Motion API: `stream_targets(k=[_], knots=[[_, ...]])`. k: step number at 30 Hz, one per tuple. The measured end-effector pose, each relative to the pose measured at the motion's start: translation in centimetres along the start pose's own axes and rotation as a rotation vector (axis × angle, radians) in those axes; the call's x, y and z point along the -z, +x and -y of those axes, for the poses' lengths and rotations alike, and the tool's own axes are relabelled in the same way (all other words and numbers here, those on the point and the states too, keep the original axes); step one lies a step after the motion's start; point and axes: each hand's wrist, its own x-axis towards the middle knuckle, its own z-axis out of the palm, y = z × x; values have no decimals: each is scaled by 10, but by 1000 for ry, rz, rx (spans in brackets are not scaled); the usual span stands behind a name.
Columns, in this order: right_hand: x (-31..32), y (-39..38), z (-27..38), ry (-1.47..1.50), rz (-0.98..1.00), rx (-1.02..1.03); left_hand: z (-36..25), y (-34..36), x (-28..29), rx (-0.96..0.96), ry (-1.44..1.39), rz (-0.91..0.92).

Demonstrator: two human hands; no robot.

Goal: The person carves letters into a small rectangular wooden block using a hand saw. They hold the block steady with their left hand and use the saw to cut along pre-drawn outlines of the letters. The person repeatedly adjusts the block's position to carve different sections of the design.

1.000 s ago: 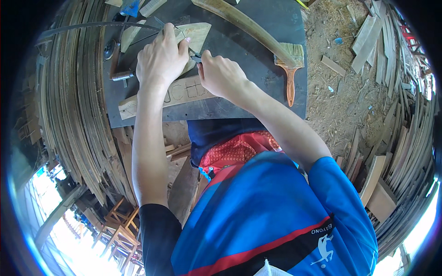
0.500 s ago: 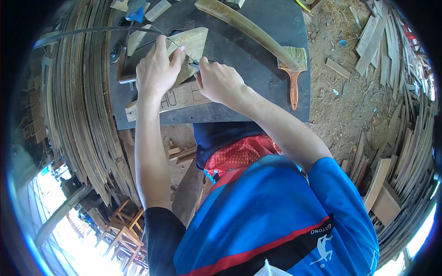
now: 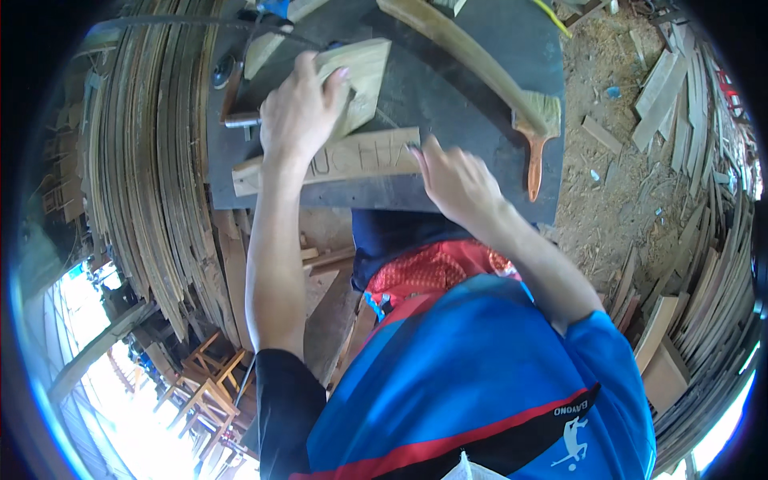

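My left hand (image 3: 300, 112) lies over a pale angular wood piece (image 3: 364, 76), its thumb and index finger apart and the others curled. What it grips is hidden beneath it. A long dark curved strip (image 3: 172, 22) runs in from the left, passing behind its fingers. Closed and blurred, my right hand (image 3: 464, 180) is at the right end of a narrow plank (image 3: 364, 156) with dark lettering. A small dark tip shows by its thumb; the rest of that thing is hidden in the fingers.
On the dark tabletop (image 3: 472, 132) lie a long curved wood piece (image 3: 448, 44) and a flat paintbrush (image 3: 536, 152). A metal-ended tool (image 3: 240, 122) sits at the left. Stacked wood strips (image 3: 172, 160) line the left side, and more planks (image 3: 704, 256) stand on the right.
My right hand has moved away from the left hand, toward me and to the right, uncovering the lettered plank's right end. The view has shifted slightly, and the left hand stays over the angular wood.
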Motion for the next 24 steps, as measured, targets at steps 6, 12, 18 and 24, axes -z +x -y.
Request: stream_targets(k=[6, 12, 18, 24], knots=[[-33, 63, 9, 58, -231, 172, -4, 5, -4, 84, 71, -2], [-14, 9, -7, 5, -55, -25, 3, 2, -6, 3, 38, -53], [-30, 68, 13, 123, -160, 64, -10, 5, -1, 70, 49, 5], [-19, -12, -7, 1, 64, -75, 20, 1, -8, 97, -13, -90]])
